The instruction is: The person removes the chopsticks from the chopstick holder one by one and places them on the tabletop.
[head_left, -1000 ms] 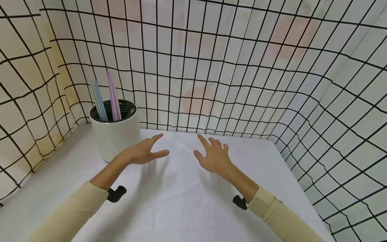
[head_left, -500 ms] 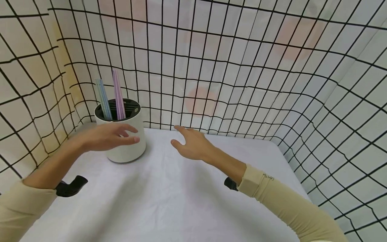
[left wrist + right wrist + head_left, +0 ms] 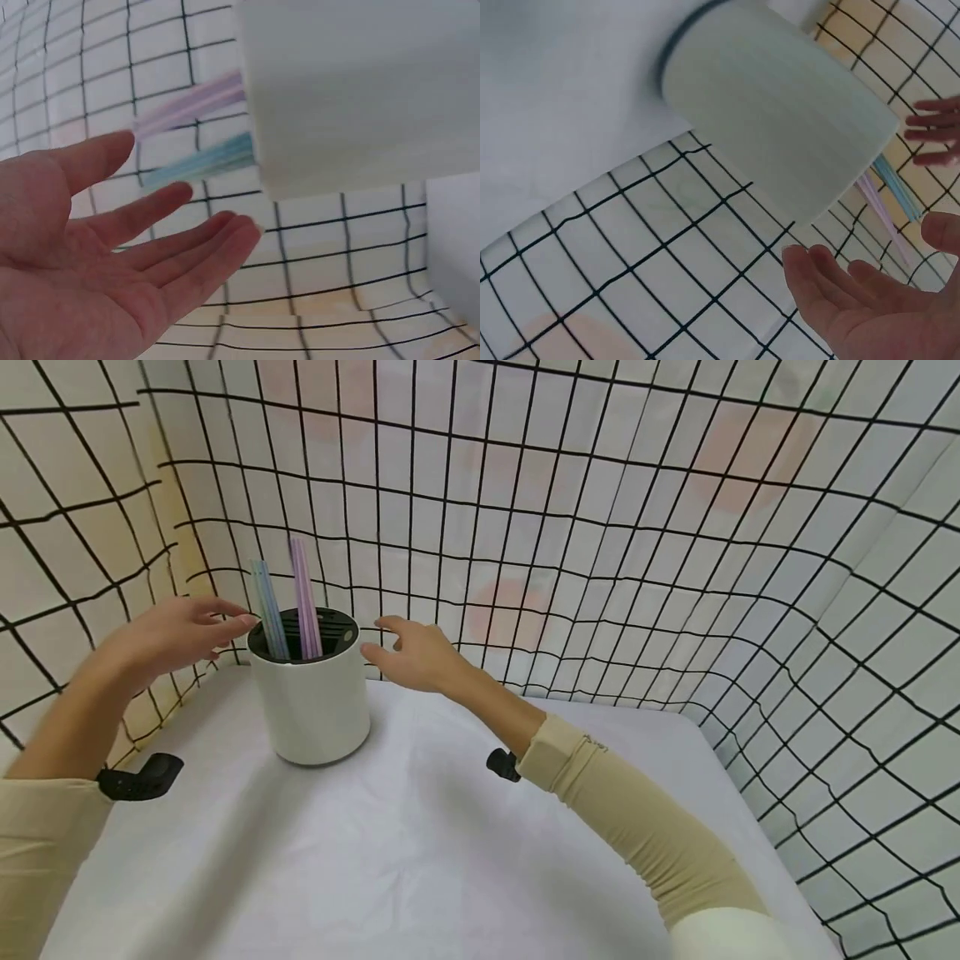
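Observation:
A white cylindrical holder (image 3: 315,714) with a black slotted top (image 3: 337,631) stands upright at the table's back left. Two bundles of thin sticks rise from it, one light blue (image 3: 270,610), one pale purple (image 3: 305,597). At the left of its rim is my left hand (image 3: 180,631), fingers extended and thumb tip near the blue sticks. My right hand (image 3: 416,656) reaches in from the other side, thumb and forefinger spread near the rim. Both wrist views show loosely spread fingers with nothing in them; the left palm (image 3: 97,277) faces the stick ends.
Black wire grid panels (image 3: 510,543) enclose the back and both sides, with pale sheeting behind them. The left panel runs close behind my left hand. A white cloth (image 3: 420,852) covers the table. Each wrist wears a small black camera mount (image 3: 142,778).
Both hands have moved left and up from mid-table, my left hand passing in front of the holder to its far left. The holder now sits between them, shifted slightly right in view.

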`<state>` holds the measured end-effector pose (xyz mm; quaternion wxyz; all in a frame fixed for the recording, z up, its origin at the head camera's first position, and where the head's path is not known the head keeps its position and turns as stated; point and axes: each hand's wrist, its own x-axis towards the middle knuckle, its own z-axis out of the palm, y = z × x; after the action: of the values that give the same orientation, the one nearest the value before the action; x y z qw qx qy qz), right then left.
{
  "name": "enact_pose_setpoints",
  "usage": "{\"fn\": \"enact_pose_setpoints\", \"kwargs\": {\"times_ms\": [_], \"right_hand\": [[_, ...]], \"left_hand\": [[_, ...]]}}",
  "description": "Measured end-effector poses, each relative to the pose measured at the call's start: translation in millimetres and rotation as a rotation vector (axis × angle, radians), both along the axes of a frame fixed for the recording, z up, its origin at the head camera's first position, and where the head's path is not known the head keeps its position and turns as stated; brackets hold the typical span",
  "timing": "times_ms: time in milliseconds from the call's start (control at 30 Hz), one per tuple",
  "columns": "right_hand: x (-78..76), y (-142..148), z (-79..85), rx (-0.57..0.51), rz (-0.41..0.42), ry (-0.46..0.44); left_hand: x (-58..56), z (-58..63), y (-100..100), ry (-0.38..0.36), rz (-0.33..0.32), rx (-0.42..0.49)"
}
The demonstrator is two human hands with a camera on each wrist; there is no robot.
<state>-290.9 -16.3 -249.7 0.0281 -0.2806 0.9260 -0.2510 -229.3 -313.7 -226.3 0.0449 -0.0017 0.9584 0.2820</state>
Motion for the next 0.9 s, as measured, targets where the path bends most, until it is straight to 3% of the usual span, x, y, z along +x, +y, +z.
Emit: {"fn": "enact_pose_setpoints", "kwargs": {"times_ms": [233, 400, 533, 900], "right_hand": [[-15.1, -28, -3.2, -0.096, -0.074, -0.063], [-22.3, -48, -18.5, -0.209, -0.157, -0.106], [-23.9, -59, -29.6, -0.258, -0.202, -0.142], [-29.0, -72, -54.7, -0.380, -0.262, -0.161]], "left_hand": [[-20.7, -21.3, -13, -0.033, 0.090, 0.202], [-33.4, -37.7, -18, -0.095, 0.093, 0.378], [-41.2, -48.4, -18, -0.098, 0.082, 0.469], [-48.5, -59.6, -15, -0.103, 0.025, 0.489]]}}
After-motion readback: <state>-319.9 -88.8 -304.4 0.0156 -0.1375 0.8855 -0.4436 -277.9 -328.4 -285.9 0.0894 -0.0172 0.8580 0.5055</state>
